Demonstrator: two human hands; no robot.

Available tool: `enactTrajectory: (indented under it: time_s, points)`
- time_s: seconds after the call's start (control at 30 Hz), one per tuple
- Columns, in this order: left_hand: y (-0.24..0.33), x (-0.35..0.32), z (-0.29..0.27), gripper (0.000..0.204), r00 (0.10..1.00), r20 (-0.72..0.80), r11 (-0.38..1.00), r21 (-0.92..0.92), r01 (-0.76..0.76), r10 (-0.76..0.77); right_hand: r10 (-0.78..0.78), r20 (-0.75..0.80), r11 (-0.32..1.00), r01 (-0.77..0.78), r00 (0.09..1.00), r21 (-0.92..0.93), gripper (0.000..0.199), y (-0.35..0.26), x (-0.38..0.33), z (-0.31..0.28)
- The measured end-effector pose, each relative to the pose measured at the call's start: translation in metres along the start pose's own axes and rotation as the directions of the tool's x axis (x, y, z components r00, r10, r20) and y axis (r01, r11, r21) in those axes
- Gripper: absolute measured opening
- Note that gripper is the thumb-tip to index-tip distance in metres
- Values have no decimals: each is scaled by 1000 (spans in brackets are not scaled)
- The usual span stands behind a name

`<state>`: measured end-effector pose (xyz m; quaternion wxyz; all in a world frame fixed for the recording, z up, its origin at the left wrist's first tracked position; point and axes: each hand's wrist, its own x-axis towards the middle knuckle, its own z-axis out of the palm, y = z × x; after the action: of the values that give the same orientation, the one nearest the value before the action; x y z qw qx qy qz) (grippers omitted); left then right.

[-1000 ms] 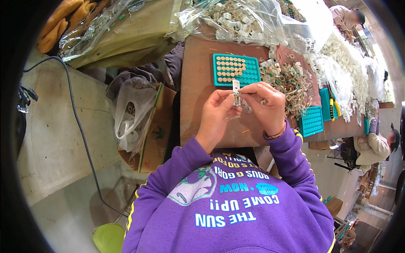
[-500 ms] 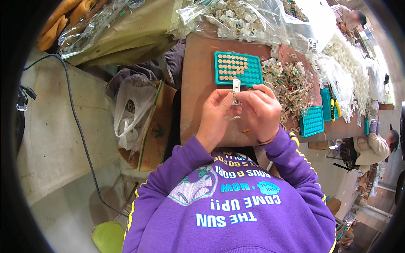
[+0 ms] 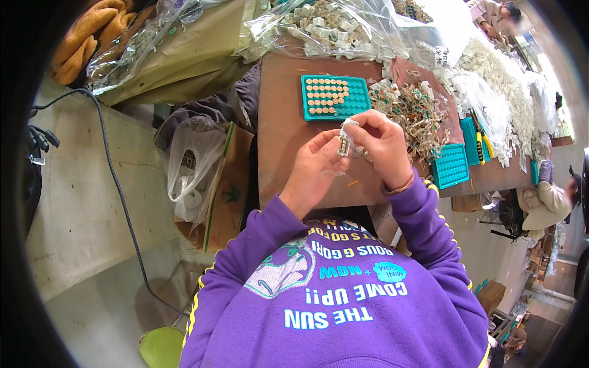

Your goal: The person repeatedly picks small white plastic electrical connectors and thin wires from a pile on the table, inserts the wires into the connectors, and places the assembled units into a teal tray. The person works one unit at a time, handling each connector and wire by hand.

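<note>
My left hand (image 3: 314, 168) pinches a small part with brassy metal pieces (image 3: 344, 146) between thumb and fingertips, above the near side of the table. Closed beside it, my right hand (image 3: 388, 146) grips a small white plastic piece (image 3: 349, 126) just over that part. Whether the two pieces are still joined I cannot make out. Just beyond my hands lies a teal tray (image 3: 358, 108) with rows of round pockets. Round tan discs (image 3: 323, 95) fill the pockets on its left side. An orange stick (image 3: 352, 183) lies on the table between my wrists.
A pile of small wired parts (image 3: 414, 116) covers the table at right. Beside it are another teal tray (image 3: 451, 167) and yellow-handled pliers (image 3: 485, 144). Clear plastic with white parts (image 3: 325, 27) lies at the back. A cardboard box (image 3: 230, 184) stands left. Other people work at far right.
My right hand has lifted and turned, tilting the white piece over the part in my left hand, whose metal pieces now show. The view has shifted slightly.
</note>
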<state>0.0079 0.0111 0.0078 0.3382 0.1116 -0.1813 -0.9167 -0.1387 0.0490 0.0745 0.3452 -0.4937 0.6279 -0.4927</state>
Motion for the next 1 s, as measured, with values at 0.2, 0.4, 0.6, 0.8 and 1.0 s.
enactTrajectory:
  time_s: [0.2, 0.4, 0.6, 0.8, 1.0]
  points:
    - [3, -12, 9, 24, 999, -37, 991, -133, 15, -20, -654, -36, 686, 573, 755, -448, 29, 9, -16, 15]
    - [8, -21, 7, 30, 995, 84, 987, -147, 60, -48, -711, 239, 528, 727, 661, -438, 36, 0, -14, 2]
    - [0, -22, 5, 30, 993, 120, 987, -160, 35, -16, -741, 273, 446, 754, 613, -481, 30, -1, -15, 5]
    - [-2, -27, 19, 26, 999, -20, 990, -138, 27, -30, -723, 310, 449, 761, 617, -468, 28, -3, -16, 0]
    - [7, -33, 26, 27, 995, -91, 958, 286, -21, 49, -661, 311, 537, 720, 683, -440, 30, -3, -17, -11]
